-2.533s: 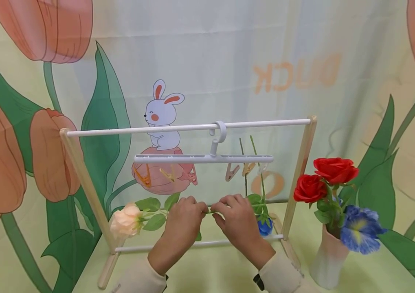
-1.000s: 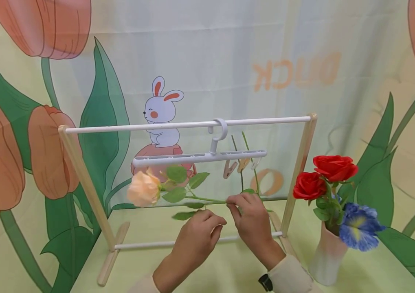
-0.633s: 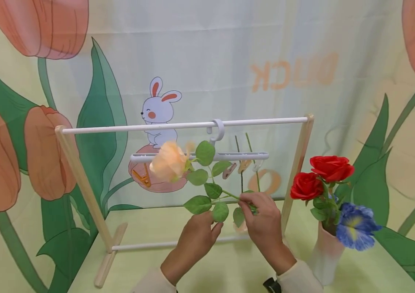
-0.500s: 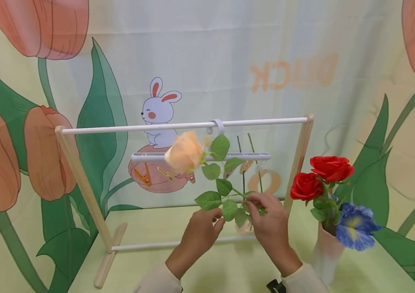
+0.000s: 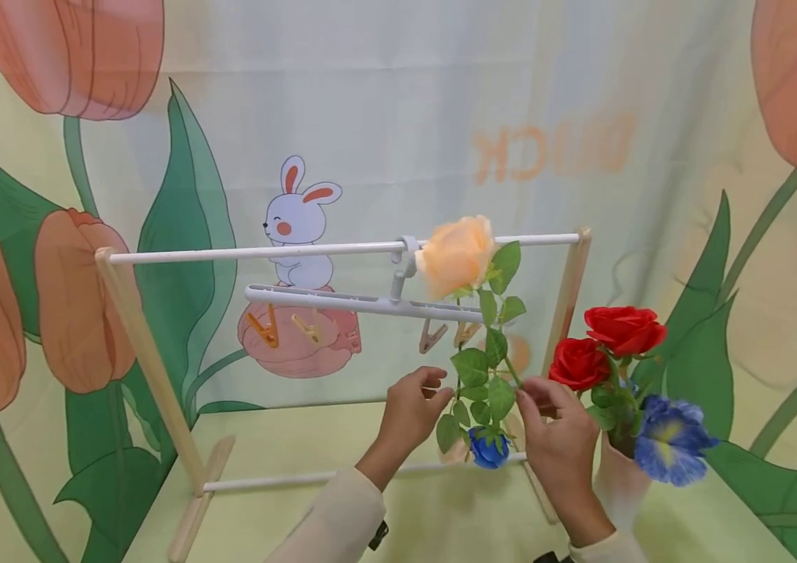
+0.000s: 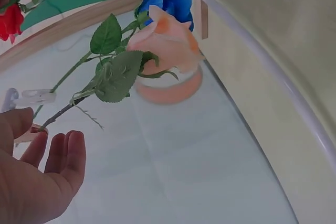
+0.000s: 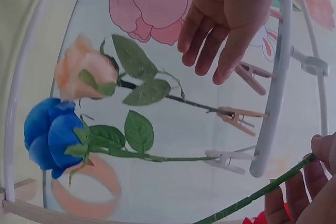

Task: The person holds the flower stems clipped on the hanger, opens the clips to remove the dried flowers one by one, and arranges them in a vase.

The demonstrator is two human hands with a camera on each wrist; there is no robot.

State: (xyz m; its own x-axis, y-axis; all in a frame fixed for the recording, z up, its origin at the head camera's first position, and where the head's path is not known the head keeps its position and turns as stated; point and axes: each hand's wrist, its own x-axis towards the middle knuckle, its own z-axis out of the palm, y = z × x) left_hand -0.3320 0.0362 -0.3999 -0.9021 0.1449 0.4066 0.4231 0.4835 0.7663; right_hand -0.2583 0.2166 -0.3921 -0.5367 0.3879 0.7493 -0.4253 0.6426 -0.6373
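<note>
One peach rose [image 5: 457,256] rises above the right hand [image 5: 560,426], which pinches its stem [image 5: 513,371]; the left hand [image 5: 414,403], loose-fingered, holds nothing. Probably light and soft-headed, it seems best held by that stiffer stem.

Both arms reach up from the bottom of the head view and lean in toward each other. Pale sleeves [image 5: 338,518] cover them, and the wrists poke out bare. The left hand [image 5: 410,407] is loose, its fingers a little bent and its thumb apart from them. The right hand [image 5: 561,430] is pinching with thumb and finger. The hands are apart, the left one slightly higher.
</note>
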